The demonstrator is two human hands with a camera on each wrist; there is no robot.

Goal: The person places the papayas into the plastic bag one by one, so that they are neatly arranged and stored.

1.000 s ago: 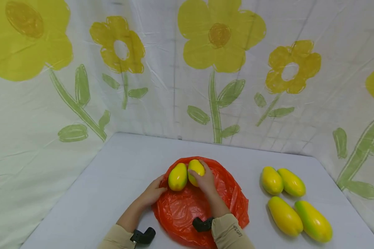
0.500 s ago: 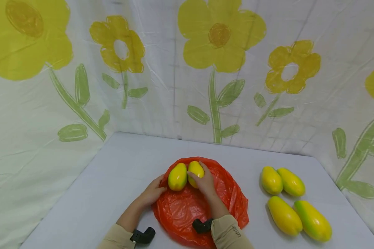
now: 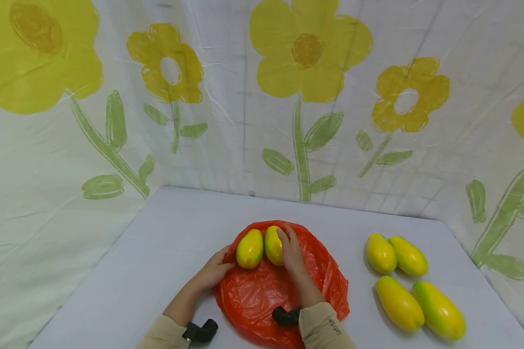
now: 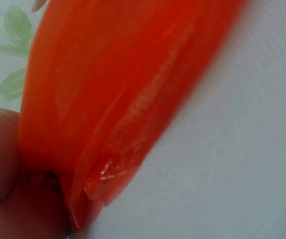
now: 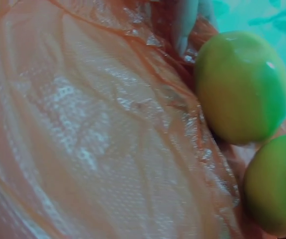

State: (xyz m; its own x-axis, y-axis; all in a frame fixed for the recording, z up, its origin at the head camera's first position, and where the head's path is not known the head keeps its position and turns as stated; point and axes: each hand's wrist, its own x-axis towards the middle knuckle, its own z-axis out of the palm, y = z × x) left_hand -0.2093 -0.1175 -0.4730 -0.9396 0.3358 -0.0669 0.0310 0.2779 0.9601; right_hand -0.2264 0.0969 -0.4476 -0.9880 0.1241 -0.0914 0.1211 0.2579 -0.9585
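Observation:
A red plastic bag [image 3: 257, 293] lies spread open on the table, with two yellow-green mangoes at its far side, the left mango [image 3: 249, 249] and the right mango [image 3: 272, 243]. My left hand [image 3: 212, 272] grips the bag's left edge; the left wrist view shows the thin red film [image 4: 113, 74] gathered at the thumb [image 4: 1, 154]. Beside the right mango is my right hand [image 3: 293, 253], its fingers loosely extended along the fruit's right side. In the right wrist view both mangoes, the upper one [image 5: 242, 87] and the lower one [image 5: 278, 186], sit against crumpled film.
Several more mangoes rest on the white table [image 3: 157, 271] at the right, a far pair [image 3: 382, 253] and a nearer pair [image 3: 400, 304]. Behind the table hangs a white curtain [image 3: 227, 145] with yellow flowers. Each wrist wears a black camera [image 3: 286, 316].
The right hand has loosened from the right mango and shifted slightly right, leaving more of the fruit in sight. My left hand stays at the bag's edge.

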